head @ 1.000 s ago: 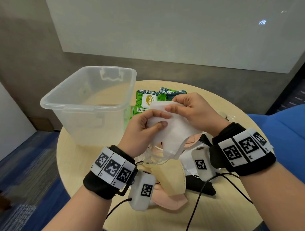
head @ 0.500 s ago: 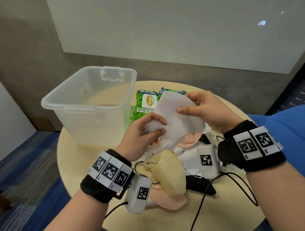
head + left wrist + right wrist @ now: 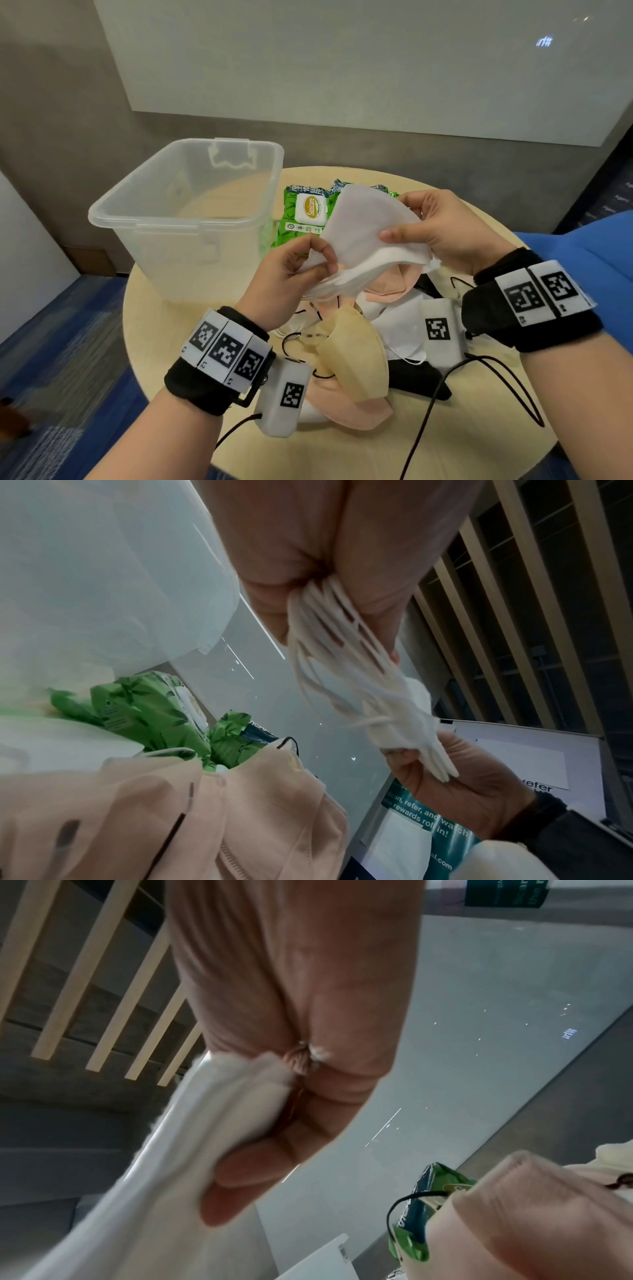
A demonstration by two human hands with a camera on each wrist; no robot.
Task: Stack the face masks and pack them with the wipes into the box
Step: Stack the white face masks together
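White masks: a small stack of white masks (image 3: 363, 240) held above the table (image 3: 154, 318), right of the box (image 3: 185, 212).
Left hand (image 3: 291, 277): pinches the stack's near corner.
Right hand (image 3: 442, 229): grips its right end.
Loose masks: beige mask (image 3: 352, 356) and pink mask (image 3: 356, 407) unstacked, nearer than the box.
Wipes (image 3: 305, 216): just right of the box.
Progress: early by my judgement; box holds nothing.

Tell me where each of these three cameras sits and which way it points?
Head: worn on the head, looking down at the table, clear box, both hands and banded wrists.
Left wrist: looks up along the left hand pinching white masks; the right hand shows too.
Right wrist: looks up along the right hand gripping the masks.
Shared: all three show the masks and green wipes.
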